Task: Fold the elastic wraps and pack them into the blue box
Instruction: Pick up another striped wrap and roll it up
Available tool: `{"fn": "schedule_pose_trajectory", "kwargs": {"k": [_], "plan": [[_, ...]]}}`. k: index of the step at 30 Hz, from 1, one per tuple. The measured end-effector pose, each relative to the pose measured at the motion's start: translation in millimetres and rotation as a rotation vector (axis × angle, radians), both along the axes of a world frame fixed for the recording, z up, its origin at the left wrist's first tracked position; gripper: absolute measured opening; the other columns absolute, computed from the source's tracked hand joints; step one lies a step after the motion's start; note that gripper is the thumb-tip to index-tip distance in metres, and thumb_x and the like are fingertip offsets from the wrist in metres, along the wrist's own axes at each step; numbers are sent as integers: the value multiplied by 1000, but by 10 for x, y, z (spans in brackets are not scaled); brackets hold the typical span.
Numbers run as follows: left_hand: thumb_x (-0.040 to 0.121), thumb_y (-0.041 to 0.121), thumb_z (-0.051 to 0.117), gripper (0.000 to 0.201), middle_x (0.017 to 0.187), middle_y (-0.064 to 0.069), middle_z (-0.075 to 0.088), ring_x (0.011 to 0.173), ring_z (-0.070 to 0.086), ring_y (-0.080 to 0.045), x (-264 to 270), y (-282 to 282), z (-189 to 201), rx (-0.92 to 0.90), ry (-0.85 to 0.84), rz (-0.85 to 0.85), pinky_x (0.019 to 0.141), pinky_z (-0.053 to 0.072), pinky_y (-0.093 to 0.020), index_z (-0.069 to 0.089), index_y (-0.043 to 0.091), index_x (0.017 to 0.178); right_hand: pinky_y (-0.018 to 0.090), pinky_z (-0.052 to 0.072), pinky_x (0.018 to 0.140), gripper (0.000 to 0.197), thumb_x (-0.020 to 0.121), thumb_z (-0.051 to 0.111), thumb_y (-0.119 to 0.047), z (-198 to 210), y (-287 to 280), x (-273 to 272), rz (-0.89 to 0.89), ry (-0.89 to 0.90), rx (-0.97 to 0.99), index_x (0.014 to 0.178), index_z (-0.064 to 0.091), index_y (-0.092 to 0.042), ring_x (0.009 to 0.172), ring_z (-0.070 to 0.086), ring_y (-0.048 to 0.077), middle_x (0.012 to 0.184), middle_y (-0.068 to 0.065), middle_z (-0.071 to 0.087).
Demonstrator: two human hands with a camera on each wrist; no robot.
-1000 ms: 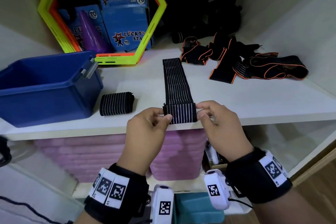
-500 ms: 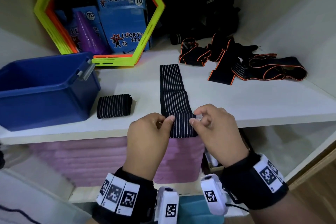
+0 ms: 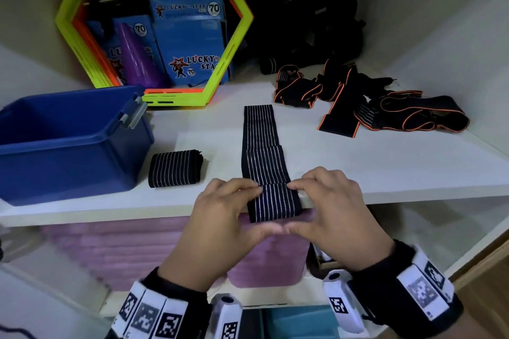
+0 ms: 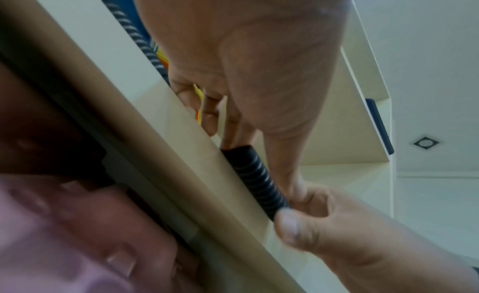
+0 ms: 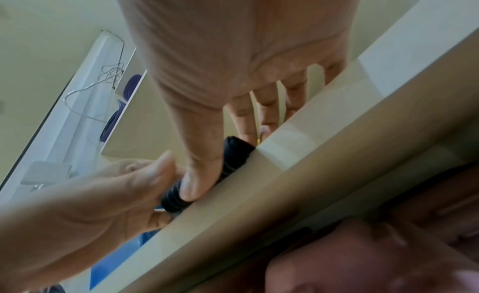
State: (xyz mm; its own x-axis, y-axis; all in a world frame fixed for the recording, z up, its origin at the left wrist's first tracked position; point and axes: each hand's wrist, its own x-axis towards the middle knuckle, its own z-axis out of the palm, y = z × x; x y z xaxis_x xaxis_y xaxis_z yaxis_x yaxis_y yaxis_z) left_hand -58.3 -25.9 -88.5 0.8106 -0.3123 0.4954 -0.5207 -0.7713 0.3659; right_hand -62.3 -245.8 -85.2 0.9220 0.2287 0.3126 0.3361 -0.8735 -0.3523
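Hands work together at the front edge of the white shelf [image 3: 358, 173]. Left hand [image 3: 220, 217] and right hand [image 3: 330, 212] each pinch one side of the folded near end of the striped elastic wrap [image 3: 264, 162] — fingers on top, thumbs beneath, thumb tips almost meeting below the fold. Both wrist views confirm thumbs pressed against the rolled edge where it overhangs the shelf lip.

Position of work piece: the folded end sits between the two hands; the unfolded remainder runs straight away from them across the shelf, lying flat, with earlier crease lines visible across it.

Progress, as judged: early. One folded wrap [image 3: 175, 168] lies finished on the shelf just left of the hands, beside the blue box [image 3: 68, 151] but not in it. What shows of the box interior holds no wraps; its floor is partly hidden. The current wrap has only its first turn made — most of its length remains. Further back on the right, a pile of orange-edged wraps [image 3: 385, 107] lies tangled and untouched.

Outstanding: complete this fold, fold the pile, place all pieces in the box.
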Motion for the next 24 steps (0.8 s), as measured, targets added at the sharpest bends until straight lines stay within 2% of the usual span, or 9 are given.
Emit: {"fn": "schedule_pose_trajectory", "kwargs": {"k": [2,4,8,12,14,16,19,21,24], "plan": [[70,68,70,69,127,18,64,101,50,-7,1,65,-4,62,34,-18,93,45,-21,69,26,125,38,40,87,54,71,69,-50,-33,-29,12,11,-30,-16,122,60,-37,105,50,16,111,-17,51],[78,50,76,56,128,19,64,100,48,-6,46,101,-4,40,39,-18,93,43,-17,67,28,128,38,40,85,44,76,64,-32,-40,-43,32,8,-54,17,120,62,-37,103,51,15,110,-17,53],[86,31,76,45,122,16,69,93,46,-6,171,57,32,2,34,5,88,48,-23,66,27,130,37,36,83,34,84,63,-32,29,-10,95,-4,-53,-2,117,65,-36,102,51,14,112,-19,56],[91,31,69,45,107,12,72,94,42,-10,298,-11,150,59,108,-6,84,45,-25,61,26,135,36,35,90,36,88,65,-42,118,-28,184,4,19,-20,123,63,-36,112,45,11,126,-23,51],[93,33,66,44,84,15,65,93,43,-10,350,-7,199,59,158,-11,79,42,-25,59,31,136,37,36,95,36,91,60,-47,166,-50,219,18,55,-14,125,62,-36,114,43,9,132,-26,50],[94,38,64,41,79,11,58,87,48,-6,371,21,221,29,189,-1,74,39,-20,59,36,135,39,39,94,31,94,55,-47,190,-65,250,28,69,0,122,64,-37,109,46,10,127,-25,55],[94,38,65,37,94,9,71,89,63,0,324,42,235,-102,221,12,79,49,-19,62,34,130,43,46,88,20,94,48,-48,188,-57,301,5,66,66,94,65,-36,95,49,15,102,-18,62],[94,35,66,29,94,13,75,84,67,3,289,26,235,-224,246,45,76,53,-17,64,30,122,46,47,81,30,95,49,-45,164,-51,353,-31,61,143,67,50,-32,84,50,19,80,-12,54],[93,32,67,6,77,12,74,70,65,1,300,-15,235,-344,242,157,63,49,-18,69,28,97,46,48,83,40,96,45,-49,135,-18,434,-75,69,209,66,56,-26,83,56,18,83,-10,58]]}}
